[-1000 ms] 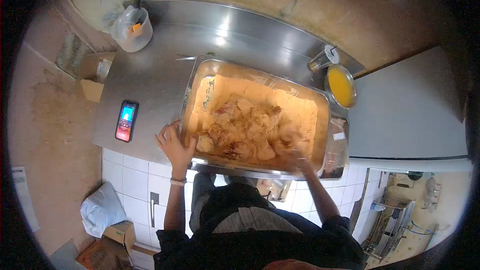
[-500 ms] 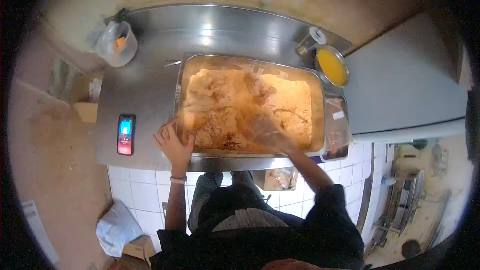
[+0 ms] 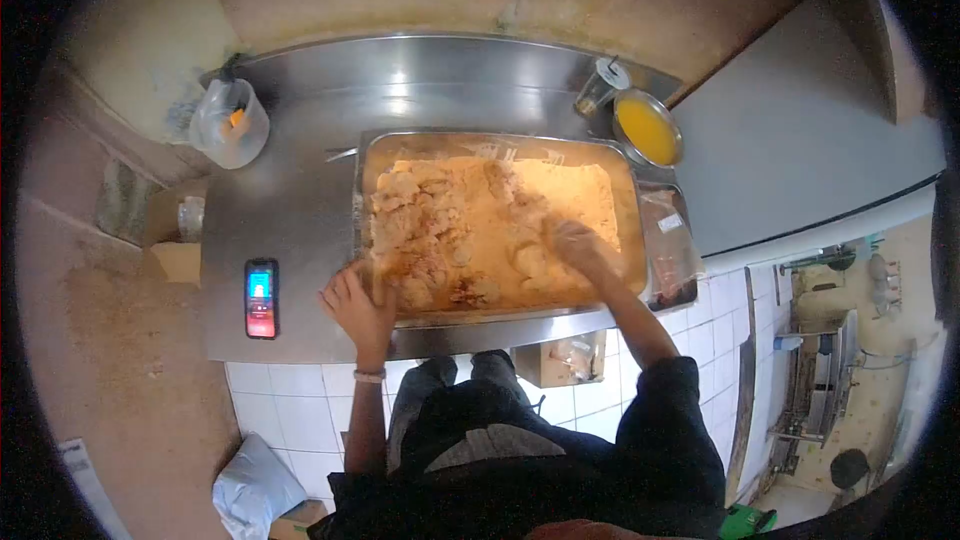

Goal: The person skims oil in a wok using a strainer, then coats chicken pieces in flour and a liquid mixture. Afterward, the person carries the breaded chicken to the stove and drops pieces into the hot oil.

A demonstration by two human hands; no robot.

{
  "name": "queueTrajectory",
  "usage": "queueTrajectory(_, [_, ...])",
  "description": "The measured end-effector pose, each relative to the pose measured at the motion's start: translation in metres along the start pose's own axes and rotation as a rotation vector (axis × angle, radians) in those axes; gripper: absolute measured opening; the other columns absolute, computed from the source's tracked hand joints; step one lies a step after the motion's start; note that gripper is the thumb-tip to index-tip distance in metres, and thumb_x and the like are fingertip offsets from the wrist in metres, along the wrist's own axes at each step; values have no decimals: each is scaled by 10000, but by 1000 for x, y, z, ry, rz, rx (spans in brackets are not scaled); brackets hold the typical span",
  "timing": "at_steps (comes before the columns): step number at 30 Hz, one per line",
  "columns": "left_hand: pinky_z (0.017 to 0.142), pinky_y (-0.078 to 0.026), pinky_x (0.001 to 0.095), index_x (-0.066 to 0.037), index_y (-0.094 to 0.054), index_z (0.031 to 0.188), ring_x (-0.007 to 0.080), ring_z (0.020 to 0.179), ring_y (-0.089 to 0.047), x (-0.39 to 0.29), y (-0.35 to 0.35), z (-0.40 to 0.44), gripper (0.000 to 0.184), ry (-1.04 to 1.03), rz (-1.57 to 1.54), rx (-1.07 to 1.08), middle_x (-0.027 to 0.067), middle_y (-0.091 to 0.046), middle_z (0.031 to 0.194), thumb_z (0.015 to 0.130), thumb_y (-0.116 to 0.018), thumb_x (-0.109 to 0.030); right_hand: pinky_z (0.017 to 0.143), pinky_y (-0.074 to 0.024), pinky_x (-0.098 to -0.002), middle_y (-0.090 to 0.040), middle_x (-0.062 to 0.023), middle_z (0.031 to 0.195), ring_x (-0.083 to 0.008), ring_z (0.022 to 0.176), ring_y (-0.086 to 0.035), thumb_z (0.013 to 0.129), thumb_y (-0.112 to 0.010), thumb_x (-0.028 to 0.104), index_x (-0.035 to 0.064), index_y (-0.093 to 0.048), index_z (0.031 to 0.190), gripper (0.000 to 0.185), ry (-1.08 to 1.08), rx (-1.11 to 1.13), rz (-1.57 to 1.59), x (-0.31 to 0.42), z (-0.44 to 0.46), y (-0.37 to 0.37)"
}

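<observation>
A wide metal tray (image 3: 632, 202) holds orange-tan powder (image 3: 575, 183) and coated lumpy pieces (image 3: 425, 230), gathered mostly in its left half. My left hand (image 3: 357, 302) rests at the tray's front left corner, fingers spread, with the thumb over the rim. Over the right part of the powder is my right hand (image 3: 583, 248), its fingers blurred by motion; whether they hold a piece cannot be made out. Some coated pieces lie just left of it.
A phone (image 3: 261, 298) lies left of the tray on the steel counter (image 3: 290, 210). A plastic tub (image 3: 230, 130) stands back left. At the back right are a bowl of yellow liquid (image 3: 646, 130) and a clear cup (image 3: 600, 88). A packed tray (image 3: 668, 240) sits at the right.
My right hand has swept about the tray, and the pieces now lie more to the left. My left hand stays at the front left corner. The camera view has shifted.
</observation>
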State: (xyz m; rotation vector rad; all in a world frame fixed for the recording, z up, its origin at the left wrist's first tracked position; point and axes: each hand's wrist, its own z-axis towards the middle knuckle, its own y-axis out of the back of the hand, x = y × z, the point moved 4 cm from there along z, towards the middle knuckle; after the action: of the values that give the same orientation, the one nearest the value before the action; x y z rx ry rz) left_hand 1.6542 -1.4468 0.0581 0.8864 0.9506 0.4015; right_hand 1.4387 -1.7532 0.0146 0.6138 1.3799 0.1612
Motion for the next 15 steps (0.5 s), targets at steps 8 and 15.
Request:
queueTrajectory(8, [1026,-189,557,-117,-512,1139,320,1160,-392,8,-7,-3,499,-45,-21,-23,103,-502,1152,714,-688,-310,388,-394,-285,-519,-63,611,-133,510,-499,737,-536,93,14,-566,827,123,140,-440,1047,-30,43,-5])
queueTrajectory(15, [1010,-204,564,-116,-534,1110,323,1149,-403,9,-6,-3,448,-62,-17,-23,99,-506,1155,733,-658,-324,432,-407,-255,-500,-52,634,-123,540,-508,766,-526,126,13,-557,878,162,316,-377,-311,-30,30,39])
